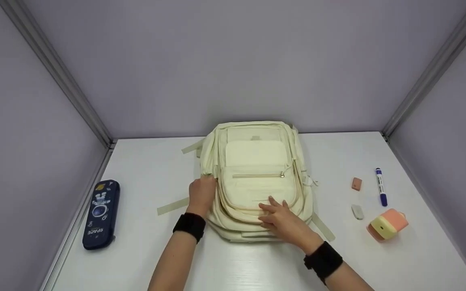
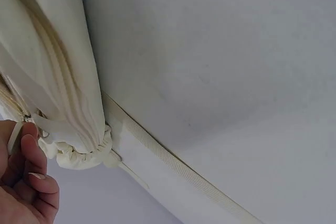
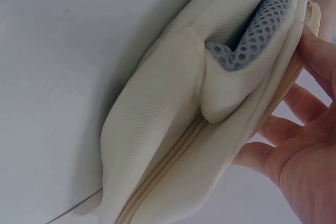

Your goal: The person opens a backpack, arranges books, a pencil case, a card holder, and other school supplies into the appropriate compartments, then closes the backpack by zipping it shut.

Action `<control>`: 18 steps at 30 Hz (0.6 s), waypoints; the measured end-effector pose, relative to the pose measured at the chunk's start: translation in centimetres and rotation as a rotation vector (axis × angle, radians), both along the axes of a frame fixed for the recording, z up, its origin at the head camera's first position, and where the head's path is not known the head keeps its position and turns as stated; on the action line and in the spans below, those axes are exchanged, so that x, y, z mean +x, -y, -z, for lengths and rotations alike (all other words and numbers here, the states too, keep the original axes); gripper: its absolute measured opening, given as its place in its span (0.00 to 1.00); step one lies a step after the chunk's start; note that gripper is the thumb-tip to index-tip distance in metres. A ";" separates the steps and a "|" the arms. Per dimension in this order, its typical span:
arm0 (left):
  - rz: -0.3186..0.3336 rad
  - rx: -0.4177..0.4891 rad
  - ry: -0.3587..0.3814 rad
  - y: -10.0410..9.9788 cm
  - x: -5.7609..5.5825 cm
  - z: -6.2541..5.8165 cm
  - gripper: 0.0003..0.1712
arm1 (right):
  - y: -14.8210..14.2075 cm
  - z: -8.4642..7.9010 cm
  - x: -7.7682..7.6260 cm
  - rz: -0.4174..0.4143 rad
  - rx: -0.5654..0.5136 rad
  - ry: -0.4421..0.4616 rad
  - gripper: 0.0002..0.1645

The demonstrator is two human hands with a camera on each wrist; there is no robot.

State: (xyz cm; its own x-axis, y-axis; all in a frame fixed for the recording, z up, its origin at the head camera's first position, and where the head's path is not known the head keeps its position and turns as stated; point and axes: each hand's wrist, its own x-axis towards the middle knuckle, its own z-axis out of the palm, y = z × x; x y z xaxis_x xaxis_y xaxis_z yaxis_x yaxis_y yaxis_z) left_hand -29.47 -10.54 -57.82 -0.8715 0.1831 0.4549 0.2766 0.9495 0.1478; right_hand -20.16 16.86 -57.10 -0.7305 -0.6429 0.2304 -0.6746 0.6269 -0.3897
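Observation:
A cream backpack [image 1: 257,153] lies front side up in the middle of the white table. My left hand [image 1: 202,195] is at its left side, pinching a zipper pull [image 2: 14,138] between thumb and fingers in the left wrist view. Over the lower front pocket, my right hand [image 1: 287,222] rests with fingers spread and touches the fabric. The right wrist view shows that hand [image 3: 304,150] beside a pocket edge, near a tan zipper [image 3: 168,158] and grey mesh lining [image 3: 257,35].
A dark blue space-print pencil case [image 1: 101,215] lies at the left. To the right are a reddish eraser [image 1: 356,184], a whitish eraser [image 1: 357,211], a blue-and-white marker [image 1: 381,186] and a pink-and-yellow block-shaped item [image 1: 387,224]. Straps [image 1: 172,206] stick out beside the backpack.

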 end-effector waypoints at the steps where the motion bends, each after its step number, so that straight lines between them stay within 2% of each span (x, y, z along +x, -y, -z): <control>1: 0.005 0.009 0.008 0.0 -0.2 -0.1 0.14 | 0.0 0.0 0.0 -0.001 -0.002 0.001 0.06; 7: 0.012 0.026 0.044 -0.1 -1.5 -0.4 0.14 | 0.0 -0.1 0.0 -0.003 -0.002 -0.003 0.06; 13: -0.029 0.043 0.054 -0.3 -2.8 -0.8 0.12 | 0.0 0.2 0.0 0.001 -0.002 -0.003 0.07; 18: -0.072 0.051 0.114 -0.6 -3.5 -0.9 0.13 | -0.1 0.2 0.0 0.001 -0.014 -0.005 0.06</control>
